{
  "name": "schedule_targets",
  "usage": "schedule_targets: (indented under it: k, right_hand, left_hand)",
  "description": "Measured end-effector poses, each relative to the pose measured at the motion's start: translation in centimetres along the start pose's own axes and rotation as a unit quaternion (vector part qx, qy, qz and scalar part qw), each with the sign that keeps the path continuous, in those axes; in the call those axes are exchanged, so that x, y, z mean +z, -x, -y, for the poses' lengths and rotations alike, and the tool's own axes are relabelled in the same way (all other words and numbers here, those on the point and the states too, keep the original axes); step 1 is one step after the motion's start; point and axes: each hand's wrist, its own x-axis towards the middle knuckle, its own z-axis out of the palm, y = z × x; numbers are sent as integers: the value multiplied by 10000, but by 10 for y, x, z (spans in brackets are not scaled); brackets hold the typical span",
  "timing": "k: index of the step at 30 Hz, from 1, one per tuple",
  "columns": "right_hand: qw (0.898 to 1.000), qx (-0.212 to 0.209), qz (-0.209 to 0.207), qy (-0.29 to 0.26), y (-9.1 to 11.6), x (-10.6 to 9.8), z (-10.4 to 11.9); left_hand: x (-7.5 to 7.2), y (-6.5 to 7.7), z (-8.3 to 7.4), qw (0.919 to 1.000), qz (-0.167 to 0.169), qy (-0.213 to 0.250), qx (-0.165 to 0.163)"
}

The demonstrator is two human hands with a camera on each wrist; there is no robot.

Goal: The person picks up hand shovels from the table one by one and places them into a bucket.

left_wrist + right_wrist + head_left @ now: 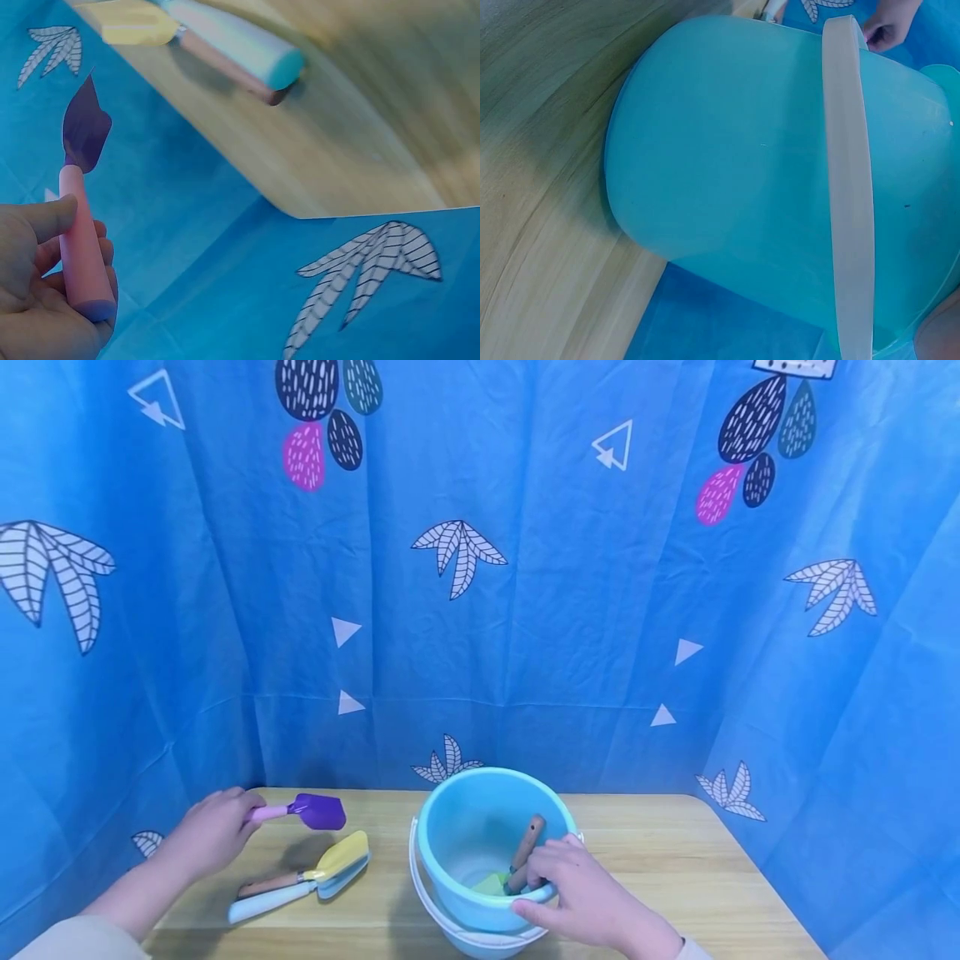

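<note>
My left hand (213,831) grips the pink handle of a small purple trowel (321,811), held up at the left with its blade pointing right. In the left wrist view, thumb and fingers wrap round that trowel's handle (86,240). At the front, a light blue bucket (480,906) stands upright on the table. My right hand (581,893) holds its near right rim, fingers over the inside and thumb outside. Wooden-handled tools (529,842) lean inside the bucket, one ending in a green head (491,885); the fingers partly cover them.
Left of the bucket, a yellow trowel (341,857) with a wooden handle lies over a light blue trowel (270,902) on the wooden table (645,843). The bucket's white carrying handle (847,180) hangs down its side. Blue patterned cloth (562,610) surrounds the table.
</note>
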Motion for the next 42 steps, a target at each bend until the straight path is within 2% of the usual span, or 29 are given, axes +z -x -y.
schedule_targets:
  k: [15,26,42]
  right_hand:
    - [10000,-38,-38,21,-1,0,0]
    - [10000,-18,-46,77,0,-1,0]
    - [10000,5,-18,90,-1,-3,0]
  left_hand:
    - [-20,-11,-21,9997,53,151,199]
    - [-39,-20,-38,9993,-45,208,320]
    - [-49,-31,-55,9983,-102,531,240]
